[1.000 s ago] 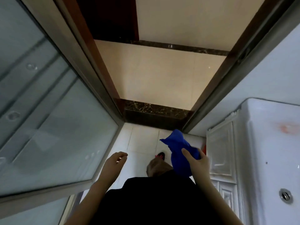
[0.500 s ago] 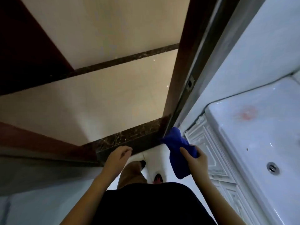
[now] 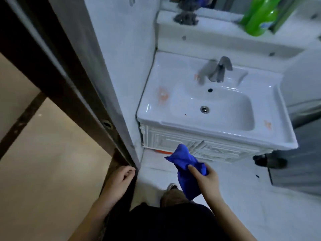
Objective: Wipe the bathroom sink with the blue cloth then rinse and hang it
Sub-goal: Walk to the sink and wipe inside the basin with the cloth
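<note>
The white bathroom sink (image 3: 156,110) stands ahead on a carved white cabinet (image 3: 173,140), with orange stains on its rim, a drain (image 3: 204,109) in the basin and a grey faucet (image 3: 219,69) at the back. My right hand (image 3: 205,180) is shut on the crumpled blue cloth (image 3: 184,164), which it holds low in front of the cabinet, below the sink's front edge. My left hand (image 3: 119,181) hangs beside the door frame with loosely curled fingers and holds nothing.
A dark door frame (image 3: 73,94) runs down the left, with beige floor tiles beyond it. On the ledge behind the sink sit a green bottle (image 3: 258,16) and a grey rag (image 3: 185,17). A grey bin-like object (image 3: 298,162) stands at the right. White floor (image 3: 243,197) lies underfoot.
The view has swung right from the doorway onto the whole sink. My right hand still grips the blue cloth; my left hand stays low beside the door frame.
</note>
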